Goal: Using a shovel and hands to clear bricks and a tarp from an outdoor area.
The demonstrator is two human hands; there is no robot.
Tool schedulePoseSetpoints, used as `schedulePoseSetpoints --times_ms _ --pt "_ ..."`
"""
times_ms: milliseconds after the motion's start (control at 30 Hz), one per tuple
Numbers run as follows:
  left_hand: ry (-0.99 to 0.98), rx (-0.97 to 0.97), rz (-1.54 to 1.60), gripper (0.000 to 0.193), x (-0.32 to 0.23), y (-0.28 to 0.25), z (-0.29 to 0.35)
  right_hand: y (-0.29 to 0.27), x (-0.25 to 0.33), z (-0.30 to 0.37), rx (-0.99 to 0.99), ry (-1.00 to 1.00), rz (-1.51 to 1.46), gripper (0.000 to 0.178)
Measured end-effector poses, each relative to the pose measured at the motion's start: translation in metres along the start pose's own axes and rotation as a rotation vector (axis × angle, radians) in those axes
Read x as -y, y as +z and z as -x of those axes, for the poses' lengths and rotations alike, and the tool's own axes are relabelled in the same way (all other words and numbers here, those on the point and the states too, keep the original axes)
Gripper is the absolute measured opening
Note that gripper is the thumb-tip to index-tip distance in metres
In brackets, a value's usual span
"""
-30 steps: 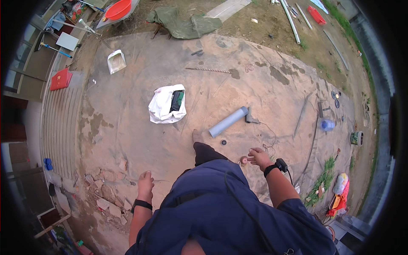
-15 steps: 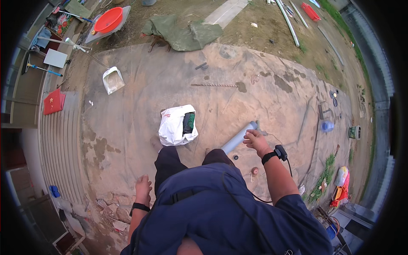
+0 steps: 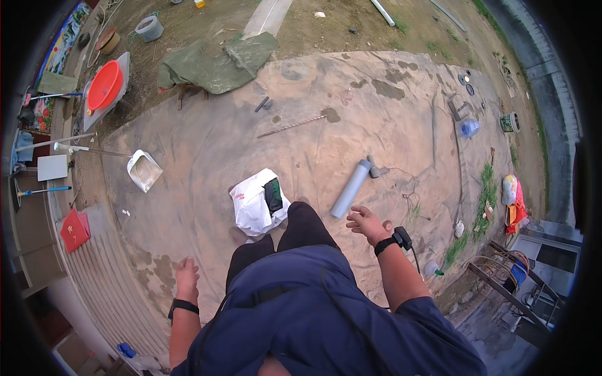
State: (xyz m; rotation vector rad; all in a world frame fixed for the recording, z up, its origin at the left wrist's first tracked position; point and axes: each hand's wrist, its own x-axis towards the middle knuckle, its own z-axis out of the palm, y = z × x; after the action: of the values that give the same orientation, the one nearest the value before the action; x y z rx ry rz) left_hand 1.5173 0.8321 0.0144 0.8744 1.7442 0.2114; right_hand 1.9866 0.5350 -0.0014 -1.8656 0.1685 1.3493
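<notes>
My right hand hangs with its fingers loosely apart, nothing in it, just beside the lower end of a grey pipe. The pipe lies slanted on the ground sheet, with a small dark grey piece by its far end. Off to the left, my left hand is held low with loosely bent fingers and no object visible in it. In front of my legs a white plastic bag stands partly open, showing a dark green and black pack.
Farther out lie a long drill bit and a short dark rod. A white dustpan rests at left. Green cloth and a red basin are at the back; a blue-tinted bottle lies right.
My body and view have turned toward the right, and my legs have shifted. My right hand, over the pipe before, is now beside its near end. Both hands still hold nothing visible.
</notes>
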Motion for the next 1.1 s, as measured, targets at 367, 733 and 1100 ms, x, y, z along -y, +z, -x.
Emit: schedulePoseSetpoints --times_ms 367,733,1100 --pt "-0.008 0.202 -0.168 0.055 -0.041 0.134 0.035 -0.119 -0.009 -0.017 -0.135 0.067 -0.257 0.049" --pt "0.185 0.254 -0.338 0.056 -0.139 0.226 0.03 -0.146 -0.055 0.007 -0.263 0.111 -0.477 0.047" --pt "0.226 0.423 -0.452 0.055 -0.182 0.292 -0.017 -0.136 -0.058 0.011 -0.386 0.095 -0.626 0.047"
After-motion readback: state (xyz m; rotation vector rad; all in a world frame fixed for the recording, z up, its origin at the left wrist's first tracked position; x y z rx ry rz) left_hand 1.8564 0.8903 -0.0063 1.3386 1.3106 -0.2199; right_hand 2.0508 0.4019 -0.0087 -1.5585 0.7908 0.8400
